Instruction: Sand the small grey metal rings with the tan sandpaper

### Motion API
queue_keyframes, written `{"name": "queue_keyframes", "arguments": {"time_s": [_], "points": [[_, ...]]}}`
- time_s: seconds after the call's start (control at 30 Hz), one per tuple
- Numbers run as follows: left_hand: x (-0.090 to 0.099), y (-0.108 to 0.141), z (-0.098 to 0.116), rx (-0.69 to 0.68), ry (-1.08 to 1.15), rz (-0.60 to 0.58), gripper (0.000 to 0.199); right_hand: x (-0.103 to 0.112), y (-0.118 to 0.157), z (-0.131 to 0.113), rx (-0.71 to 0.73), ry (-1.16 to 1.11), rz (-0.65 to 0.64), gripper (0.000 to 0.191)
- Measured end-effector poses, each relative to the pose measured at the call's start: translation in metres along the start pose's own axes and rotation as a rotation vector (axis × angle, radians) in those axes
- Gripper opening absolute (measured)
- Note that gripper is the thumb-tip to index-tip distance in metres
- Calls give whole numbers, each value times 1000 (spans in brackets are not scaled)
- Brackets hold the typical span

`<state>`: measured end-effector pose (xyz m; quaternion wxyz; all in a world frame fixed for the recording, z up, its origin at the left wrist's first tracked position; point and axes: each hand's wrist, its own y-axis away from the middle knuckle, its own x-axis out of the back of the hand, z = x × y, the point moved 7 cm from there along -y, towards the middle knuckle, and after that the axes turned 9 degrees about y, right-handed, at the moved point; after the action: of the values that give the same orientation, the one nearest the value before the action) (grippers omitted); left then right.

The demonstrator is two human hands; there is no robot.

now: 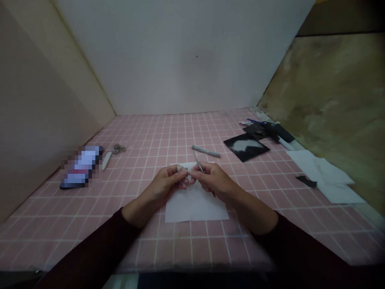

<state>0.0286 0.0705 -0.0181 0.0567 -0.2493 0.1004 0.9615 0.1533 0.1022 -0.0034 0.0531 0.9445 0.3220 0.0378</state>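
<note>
Above a sheet of white paper, my two hands meet at the fingertips. My left hand is closed in a pinch on a small pale piece, too small to name. My right hand is closed around a thin tool. Its pale, narrow end points up and away from me, and a red end shows below the palm. The right fingertips also pinch at or right beside the small piece; whether they touch it I cannot tell. Just beyond the hands lies a grey rod-like thing.
On the left lie a phone with a blurred screen, a pale flat stick and scissors. To the right are a black sheet with a whitish patch, dark scraps, white papers and a black scrap.
</note>
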Motion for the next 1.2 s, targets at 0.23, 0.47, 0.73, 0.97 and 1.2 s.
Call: {"name": "queue_keyframes", "arguments": {"time_s": [0.23, 0.47, 0.73, 0.97, 1.2], "points": [[2, 1, 8, -65, 22, 31, 29, 0, 1, -1, 4, 8, 12, 20], [1, 1, 5, -67, -21, 10, 31, -4, 0, -1, -2, 77, -8, 22], [-8, 9, 12, -166, -114, 29, 28, -5, 1, 5, -40, 9, -48, 22], [-11, 15, 20, -286, -465, -40, 25, -13, 2, 7, -56, -118, -165, 34], [-10, 17, 29, -415, -638, 21, 21, -13, 3, 6, -77, -158, -137, 33]]}}
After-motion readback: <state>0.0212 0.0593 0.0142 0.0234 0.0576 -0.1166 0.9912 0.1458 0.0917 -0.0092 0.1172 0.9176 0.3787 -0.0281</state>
